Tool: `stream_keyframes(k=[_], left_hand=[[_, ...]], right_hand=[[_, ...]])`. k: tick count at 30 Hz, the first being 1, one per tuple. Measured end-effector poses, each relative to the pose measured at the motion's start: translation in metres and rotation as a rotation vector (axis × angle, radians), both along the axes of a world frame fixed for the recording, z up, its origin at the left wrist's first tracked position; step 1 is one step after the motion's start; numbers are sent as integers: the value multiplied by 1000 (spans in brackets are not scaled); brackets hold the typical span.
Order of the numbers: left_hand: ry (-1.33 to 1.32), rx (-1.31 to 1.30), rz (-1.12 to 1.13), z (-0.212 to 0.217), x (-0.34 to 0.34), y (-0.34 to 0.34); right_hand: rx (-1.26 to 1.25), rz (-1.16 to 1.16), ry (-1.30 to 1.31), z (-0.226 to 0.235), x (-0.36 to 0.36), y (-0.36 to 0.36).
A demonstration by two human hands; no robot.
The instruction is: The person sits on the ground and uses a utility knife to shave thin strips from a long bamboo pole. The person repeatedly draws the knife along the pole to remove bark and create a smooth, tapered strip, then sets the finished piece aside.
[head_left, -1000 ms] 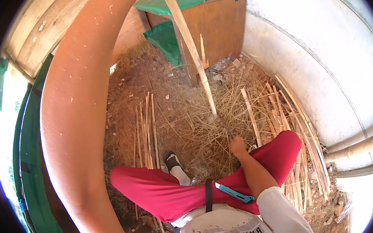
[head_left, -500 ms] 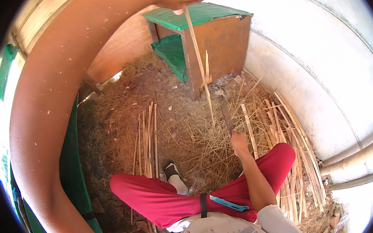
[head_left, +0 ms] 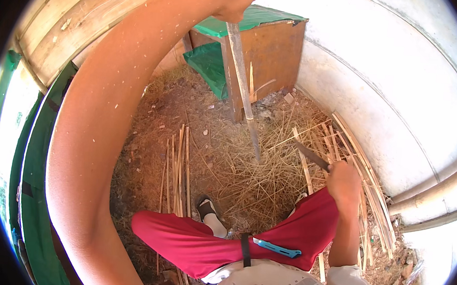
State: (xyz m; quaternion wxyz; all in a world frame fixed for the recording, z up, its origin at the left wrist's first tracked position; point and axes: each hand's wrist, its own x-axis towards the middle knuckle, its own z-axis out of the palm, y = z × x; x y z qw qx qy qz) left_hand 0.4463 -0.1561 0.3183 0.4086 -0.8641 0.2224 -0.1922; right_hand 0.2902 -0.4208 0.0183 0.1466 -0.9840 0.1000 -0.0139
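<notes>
Head view: seated, red-trousered legs at lower centre, straw-strewn ground all round.
Left hand [head_left: 237, 3]: top centre of frame, fist closed round upper end of one bamboo strip [head_left: 245, 98].
Strip: runs down from fist, lower tip resting in straw [head_left: 247, 181] at mid-frame.
Right hand [head_left: 344, 183]: right of centre, just above knee, curled tight on knife [head_left: 312, 156] handle; blade aimed up-left, apart from strip.
Risk: blade near knee, likely slip toward leg if swung loosely; strip tip could skid on loose straw.
Count: one knife; one held strip; about six split strips [head_left: 179, 171] left of centre; larger pile [head_left: 365, 189] at right, number unclear; one wooden box [head_left: 269, 55], upper centre.
</notes>
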Motion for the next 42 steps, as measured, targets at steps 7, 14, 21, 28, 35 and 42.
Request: stream_keyframes(k=[7,14,21,28,35,42], left_hand=[[-5,122,34,4,-12,-22],[44,65,68,1,-15,-73],[-2,141,133,-7,-3,-67],[-27,73,79,-3,-3,-58],[31,80,80,-5,-10,-63],[-44,89,36,-8,-3,-63]], right_hand=[[458,9,-469,58,-12,13],[738,179,-581,70,31,89],[728,236,-567,43,53,130],[619,276,-449,-92,72,134],[739,298,-329,-49,69,126],[1076,176,-144,-72,90,115]])
